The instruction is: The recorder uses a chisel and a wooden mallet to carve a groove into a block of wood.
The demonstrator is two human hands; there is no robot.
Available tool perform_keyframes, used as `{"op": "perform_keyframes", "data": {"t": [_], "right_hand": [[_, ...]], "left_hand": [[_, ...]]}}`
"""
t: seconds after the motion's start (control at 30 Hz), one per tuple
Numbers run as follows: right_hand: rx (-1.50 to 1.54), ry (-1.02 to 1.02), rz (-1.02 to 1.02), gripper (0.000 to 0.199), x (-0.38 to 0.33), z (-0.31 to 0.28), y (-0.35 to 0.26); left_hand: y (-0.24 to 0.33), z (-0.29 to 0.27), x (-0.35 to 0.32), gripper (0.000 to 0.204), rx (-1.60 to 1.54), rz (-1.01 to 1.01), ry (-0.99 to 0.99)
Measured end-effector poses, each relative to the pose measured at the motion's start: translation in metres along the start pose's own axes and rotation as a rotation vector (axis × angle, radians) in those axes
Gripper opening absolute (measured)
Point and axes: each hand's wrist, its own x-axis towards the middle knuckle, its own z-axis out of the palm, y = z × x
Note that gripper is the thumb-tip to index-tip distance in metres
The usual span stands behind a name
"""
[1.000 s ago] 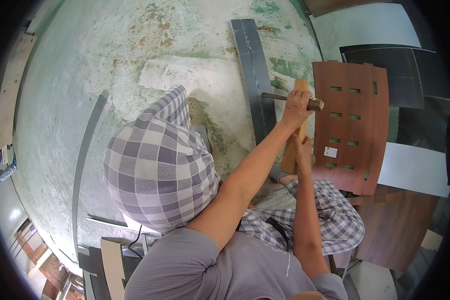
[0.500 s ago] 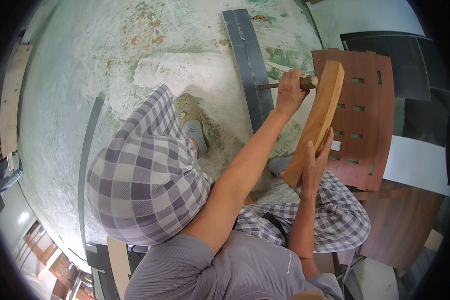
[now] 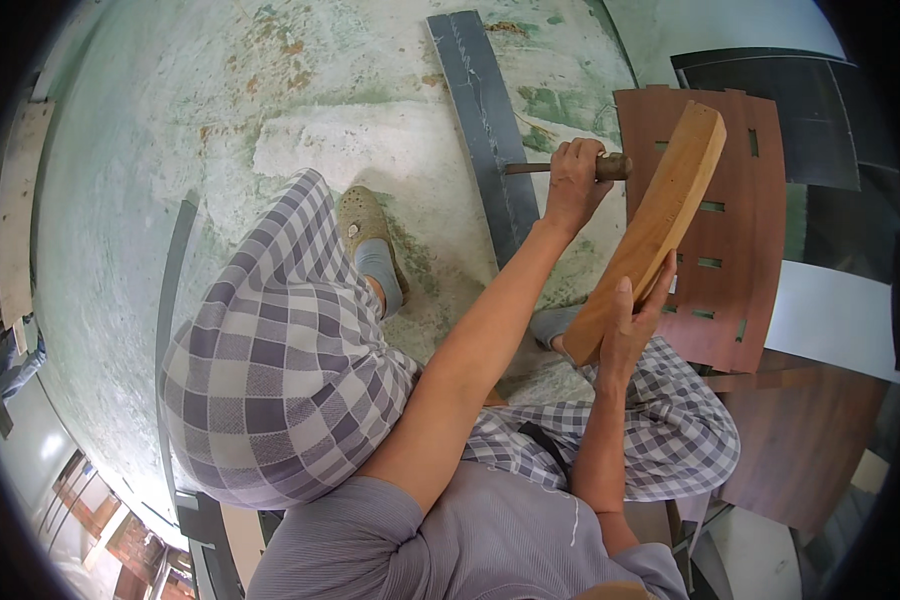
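My left hand (image 3: 576, 185) is wrapped round the wooden handle of a chisel (image 3: 614, 167). Its thin metal shaft points left, and its tip is over the dark grey board (image 3: 475, 105) on the floor; whether it touches cannot be made out. A long light-brown wood block (image 3: 654, 225) is gripped near its lower end by my right hand (image 3: 631, 330). The block slants up and to the right, its upper part apart from the chisel's handle end.
A reddish-brown slotted panel (image 3: 705, 260) lies right of the block, beside black panels (image 3: 770, 105) and a white sheet (image 3: 835, 315). A long grey strip (image 3: 173, 290) lies left of my checked trouser knee (image 3: 280, 370). My shoe (image 3: 363, 225) rests near the grey board.
The block's upper end has swung to the right, away from the chisel handle. My left hand keeps its hold on the chisel. The whole view has shifted slightly.
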Motion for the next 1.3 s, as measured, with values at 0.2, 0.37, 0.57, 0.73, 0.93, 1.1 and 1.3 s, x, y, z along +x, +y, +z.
{"op": "perform_keyframes", "data": {"t": [0.2,0.37,0.57,0.73,0.93,1.1,1.3], "right_hand": [[-0.165,-0.107,-0.073,0.070,-0.002,0.002,0.011],[-0.023,-0.020,-0.027,0.063,0.000,0.001,0.001],[-0.085,-0.064,-0.066,0.064,0.000,0.001,0.011],[-0.147,-0.030,-0.109,0.065,-0.001,0.004,0.006],[0.086,-0.047,0.033,0.065,0.004,-0.004,0.005],[0.115,-0.011,0.074,0.062,0.008,-0.006,0.008],[0.102,-0.092,0.084,0.062,0.005,0.001,0.006]], "left_hand": [[-0.001,-0.002,0.001,0.044,0.002,0.002,0.015],[0.001,-0.004,0.001,0.043,-0.009,0.001,0.001],[-0.001,-0.004,-0.002,0.044,0.017,-0.003,0.000],[0.000,-0.003,-0.004,0.044,0.003,0.011,-0.005],[-0.004,-0.019,0.015,0.038,-0.063,-0.117,0.114],[-0.021,-0.070,0.055,0.035,-0.121,-0.310,0.181],[-0.047,-0.090,0.053,0.039,-0.225,-0.389,0.134]]}}
